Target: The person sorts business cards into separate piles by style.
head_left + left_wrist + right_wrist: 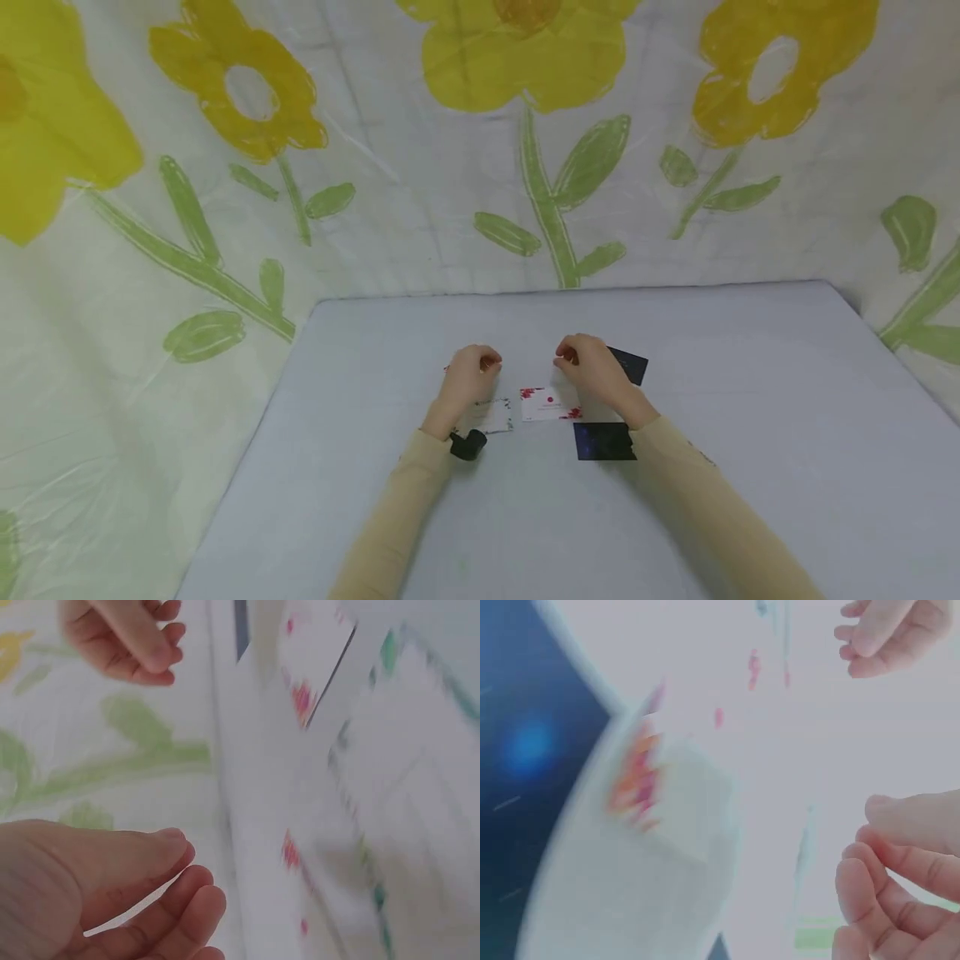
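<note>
My left hand (469,375) hovers over the left cards with its fingers loosely bent, and nothing shows between thumb and fingertips. Below it lies a white card with a green leafy border (495,417), partly hidden by the hand. Opposite, my right hand (592,367) is raised in much the same way, bare fingertips facing the left hand. Between the hands, a white card with red flowers (551,404) lies flat. A black card (632,365) sticks out beyond the right hand. Nearer me, a dark blue card (603,442) is partly covered by the right wrist.
A pale, plain-looking card (598,408) shows beneath the right forearm. Another red-marked card (291,851) lies beyond the left hand. The cards rest on a light-coloured table (525,525), with a flower-printed curtain (420,208) behind its far edge.
</note>
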A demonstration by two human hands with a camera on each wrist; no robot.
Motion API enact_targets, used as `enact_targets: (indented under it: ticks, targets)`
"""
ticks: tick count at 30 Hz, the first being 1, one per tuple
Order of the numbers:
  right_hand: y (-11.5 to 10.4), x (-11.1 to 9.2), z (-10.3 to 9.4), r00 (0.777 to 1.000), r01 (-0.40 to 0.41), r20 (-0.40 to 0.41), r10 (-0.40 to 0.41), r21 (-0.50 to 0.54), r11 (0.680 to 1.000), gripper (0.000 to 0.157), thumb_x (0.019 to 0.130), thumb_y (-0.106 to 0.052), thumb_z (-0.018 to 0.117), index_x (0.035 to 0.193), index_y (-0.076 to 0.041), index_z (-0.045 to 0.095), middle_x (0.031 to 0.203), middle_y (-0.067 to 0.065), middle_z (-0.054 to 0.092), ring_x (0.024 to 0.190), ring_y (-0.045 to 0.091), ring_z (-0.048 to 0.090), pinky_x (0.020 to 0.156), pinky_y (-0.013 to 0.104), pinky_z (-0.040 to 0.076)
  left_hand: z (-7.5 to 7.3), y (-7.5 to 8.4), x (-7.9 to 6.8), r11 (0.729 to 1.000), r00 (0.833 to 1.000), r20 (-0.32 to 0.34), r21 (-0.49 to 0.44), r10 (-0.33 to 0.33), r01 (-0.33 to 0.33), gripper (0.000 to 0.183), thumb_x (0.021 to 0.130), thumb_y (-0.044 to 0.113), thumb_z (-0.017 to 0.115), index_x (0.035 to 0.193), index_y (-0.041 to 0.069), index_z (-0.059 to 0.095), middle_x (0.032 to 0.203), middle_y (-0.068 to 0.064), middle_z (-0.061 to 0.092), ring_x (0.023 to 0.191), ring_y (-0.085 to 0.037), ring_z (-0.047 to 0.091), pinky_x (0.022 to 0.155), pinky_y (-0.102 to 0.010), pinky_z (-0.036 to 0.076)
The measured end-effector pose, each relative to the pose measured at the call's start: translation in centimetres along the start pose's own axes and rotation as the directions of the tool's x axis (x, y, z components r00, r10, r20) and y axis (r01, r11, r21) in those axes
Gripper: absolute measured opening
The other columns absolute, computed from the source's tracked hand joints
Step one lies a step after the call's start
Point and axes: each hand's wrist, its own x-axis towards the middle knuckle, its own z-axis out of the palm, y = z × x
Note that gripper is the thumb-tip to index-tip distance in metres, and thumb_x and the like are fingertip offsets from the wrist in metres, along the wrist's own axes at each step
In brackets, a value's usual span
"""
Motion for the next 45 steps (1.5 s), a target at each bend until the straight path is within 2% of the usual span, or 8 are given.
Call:
enact_targets:
  ticks: [4, 8, 13, 17, 25, 33, 40, 45]
  targets:
    - [-1.2, 2.1, 0.6, 0.997, 0.072, 0.022, -0.072, 0.008, 0.997, 0.013, 0.087, -0.008, 0.063, 0.096, 0.001, 0.065, 0.087, 0.010, 0.061, 0.079, 0.021, 0.055, 0.071, 0.036, 0.047, -2.3, -1.7, 0.0, 1.000, 0.998, -0.062, -0.005, -0.023, 0.023, 0.015, 0.088, 0.004, 0.060, 0.099, -0.005, 0.064, 0.088, -0.012, 0.062, 0.080, -0.023, 0.056, 0.072, -0.035, 0.047]
    - [-2.5, 4.0, 1.8, 0.987, 0.151, 0.052, -0.151, 0.008, 0.989, 0.019, 0.086, -0.004, 0.063, 0.101, 0.006, 0.063, 0.093, 0.015, 0.061, 0.085, 0.025, 0.056, 0.077, 0.039, 0.047, -3.7, -3.1, -0.3, 0.998, 0.996, -0.061, -0.002, -0.058, 0.058, 0.020, 0.085, 0.002, 0.063, 0.101, -0.009, 0.062, 0.088, -0.016, 0.062, 0.082, -0.027, 0.057, 0.074, -0.038, 0.047]
    - [-4.1, 5.4, 3.8, 0.969, 0.193, 0.163, -0.184, -0.043, 0.980, 0.027, 0.087, -0.004, 0.061, 0.111, 0.007, 0.059, 0.105, 0.018, 0.059, 0.098, 0.030, 0.056, 0.086, 0.043, 0.044, -4.2, -4.5, -0.6, 0.982, 0.982, 0.020, 0.040, -0.188, 0.187, 0.033, 0.083, 0.008, 0.066, 0.109, -0.010, 0.058, 0.094, -0.018, 0.058, 0.085, -0.026, 0.053, 0.077, -0.038, 0.045]
    - [-4.8, 6.0, 5.3, 0.955, 0.176, 0.260, -0.143, -0.110, 0.978, 0.034, 0.089, -0.007, 0.060, 0.121, 0.003, 0.055, 0.119, 0.017, 0.054, 0.114, 0.032, 0.049, 0.094, 0.050, 0.037, -3.6, -5.3, -0.6, 0.971, 0.972, 0.051, 0.086, -0.227, 0.223, 0.040, 0.080, 0.012, 0.070, 0.110, -0.010, 0.056, 0.093, -0.016, 0.055, 0.083, -0.024, 0.048, 0.076, -0.037, 0.043]
    - [-4.6, 6.6, 7.4, 0.947, 0.222, 0.278, -0.159, -0.213, 0.951, 0.042, 0.086, -0.003, 0.059, 0.127, 0.002, 0.051, 0.126, 0.018, 0.051, 0.119, 0.034, 0.045, 0.093, 0.055, 0.036, -2.6, -5.8, -0.4, 0.970, 0.983, 0.063, 0.182, -0.174, 0.160, 0.043, 0.074, 0.015, 0.076, 0.105, -0.009, 0.058, 0.094, -0.016, 0.055, 0.086, -0.026, 0.049, 0.081, -0.038, 0.043]
    - [-4.6, 6.9, 7.4, 0.950, 0.242, 0.256, -0.177, -0.251, 0.937, 0.039, 0.086, -0.006, 0.062, 0.123, 0.000, 0.055, 0.121, 0.016, 0.053, 0.114, 0.032, 0.049, 0.090, 0.054, 0.039, -3.0, -5.8, 0.1, 0.973, 0.983, 0.080, 0.180, -0.163, 0.147, 0.038, 0.074, 0.012, 0.076, 0.103, -0.005, 0.059, 0.094, -0.013, 0.054, 0.085, -0.024, 0.049, 0.080, -0.037, 0.043]
    - [-4.5, 6.4, 6.6, 0.958, 0.198, 0.248, -0.143, -0.217, 0.956, 0.045, 0.081, -0.016, 0.071, 0.120, 0.001, 0.057, 0.116, 0.015, 0.052, 0.109, 0.030, 0.048, 0.090, 0.050, 0.039, -3.3, -6.2, 0.8, 0.982, 0.975, 0.163, 0.136, -0.149, 0.128, 0.042, 0.073, 0.010, 0.076, 0.109, -0.003, 0.058, 0.096, -0.012, 0.052, 0.086, -0.022, 0.047, 0.081, -0.037, 0.042]
    - [-4.2, 6.0, 6.2, 0.971, 0.137, 0.211, -0.109, -0.122, 0.983, 0.038, 0.078, -0.015, 0.074, 0.109, 0.000, 0.059, 0.107, 0.013, 0.051, 0.099, 0.028, 0.048, 0.088, 0.044, 0.040, -3.2, -6.2, 1.1, 0.990, 0.978, 0.171, 0.096, -0.121, 0.105, 0.042, 0.072, 0.005, 0.076, 0.109, -0.001, 0.058, 0.096, -0.010, 0.051, 0.088, -0.022, 0.048, 0.082, -0.036, 0.042]
